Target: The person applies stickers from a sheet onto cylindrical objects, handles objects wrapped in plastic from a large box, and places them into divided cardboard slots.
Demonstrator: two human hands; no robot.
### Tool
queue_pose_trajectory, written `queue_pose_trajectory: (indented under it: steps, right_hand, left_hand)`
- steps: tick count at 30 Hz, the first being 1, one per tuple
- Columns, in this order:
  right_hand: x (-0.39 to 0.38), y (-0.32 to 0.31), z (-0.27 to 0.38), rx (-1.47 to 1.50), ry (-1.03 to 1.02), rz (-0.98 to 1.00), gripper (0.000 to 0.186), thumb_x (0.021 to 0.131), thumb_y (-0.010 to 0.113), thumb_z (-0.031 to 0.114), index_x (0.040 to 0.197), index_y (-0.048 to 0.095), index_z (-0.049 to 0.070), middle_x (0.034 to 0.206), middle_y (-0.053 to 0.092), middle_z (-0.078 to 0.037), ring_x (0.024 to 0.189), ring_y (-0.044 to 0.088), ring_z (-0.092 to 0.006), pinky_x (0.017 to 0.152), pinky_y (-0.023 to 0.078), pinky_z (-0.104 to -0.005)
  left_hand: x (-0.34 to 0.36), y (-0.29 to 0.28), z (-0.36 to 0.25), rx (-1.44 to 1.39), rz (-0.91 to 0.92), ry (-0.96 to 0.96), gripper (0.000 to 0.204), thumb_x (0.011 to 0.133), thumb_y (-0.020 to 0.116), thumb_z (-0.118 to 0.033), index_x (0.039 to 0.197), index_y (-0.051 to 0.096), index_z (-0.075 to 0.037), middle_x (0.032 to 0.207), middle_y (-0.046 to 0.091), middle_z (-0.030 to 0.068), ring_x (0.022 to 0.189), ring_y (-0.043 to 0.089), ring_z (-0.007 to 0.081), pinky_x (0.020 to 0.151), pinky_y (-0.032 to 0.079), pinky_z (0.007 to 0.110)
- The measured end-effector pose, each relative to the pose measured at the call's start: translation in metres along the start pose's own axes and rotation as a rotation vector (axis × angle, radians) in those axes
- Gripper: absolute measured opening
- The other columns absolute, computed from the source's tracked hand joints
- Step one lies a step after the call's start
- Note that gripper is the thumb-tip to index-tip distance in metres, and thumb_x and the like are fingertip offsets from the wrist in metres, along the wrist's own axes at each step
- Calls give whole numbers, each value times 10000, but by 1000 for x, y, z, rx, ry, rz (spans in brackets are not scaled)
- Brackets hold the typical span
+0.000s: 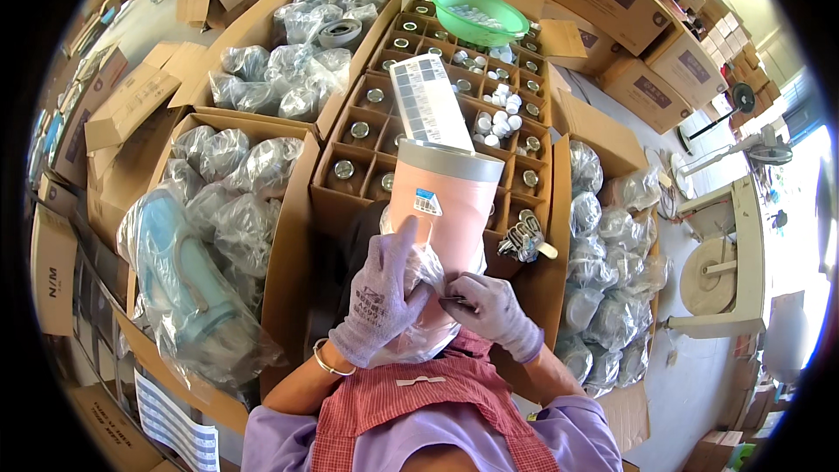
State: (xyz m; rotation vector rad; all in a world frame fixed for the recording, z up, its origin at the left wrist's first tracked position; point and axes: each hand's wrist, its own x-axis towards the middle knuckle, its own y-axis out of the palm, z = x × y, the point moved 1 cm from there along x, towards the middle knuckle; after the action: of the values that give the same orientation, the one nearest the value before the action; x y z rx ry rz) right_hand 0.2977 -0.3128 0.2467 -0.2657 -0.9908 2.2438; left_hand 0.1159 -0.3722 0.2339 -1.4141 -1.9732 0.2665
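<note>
A large pink tumbler (437,210) with a grey metal rim leans upright in my lap, its lower part wrapped in a clear plastic bag (419,271). A small blue-and-white sticker (426,202) is on its side. My left hand (384,293), in a grey knit glove, grips the tumbler's side and the bag, index finger stretched up along the wall. My right hand (489,306), gloved too, is closed in a pinch at the lower right side; a small dark thing shows at its fingertips, too small to name. A sheet of stickers (428,105) stands behind the tumbler's rim.
Ahead stands a divided carton (363,157) with several capped cups, loose white caps (498,122), a green basin (481,13) and a bunch of metal pieces (527,240). Cartons of bagged tumblers flank me; a bagged blue tumbler (183,271) lies at left. A fan (769,150) stands right.
</note>
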Motion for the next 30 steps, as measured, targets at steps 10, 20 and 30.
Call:
queue_pose_trajectory:
  steps: [10, 20, 30]
  right_hand:
    - [38, -38, 21, -363, 138, -548, 365, 773, 788, 307, 897, 564, 47, 753, 597, -119, 636, 619, -295, 566, 489, -378]
    - [48, -48, 9, 27, 355, -396, 215, 853, 700, 210, 908, 615, 21, 640, 590, -136, 552, 612, -252, 544, 473, -353]
    - [53, -49, 3, 78, 333, -352, 219, 835, 710, 216, 897, 642, 16, 646, 614, -132, 553, 615, -249, 561, 478, -333]
  left_hand:
    - [-11, 18, -30, 188, 315, -6, 580, 743, 711, -193, 1309, 587, -221, 963, 503, 124, 710, 609, 291, 582, 526, 404]
    - [-8, 0, -32, 38, 87, 46, 728, 831, 704, -363, 1408, 411, -31, 940, 511, 147, 657, 619, 294, 533, 518, 357]
    - [15, 22, -37, 386, 49, 363, 207, 735, 689, -222, 904, 628, -119, 929, 479, 60, 807, 516, 220, 708, 438, 387]
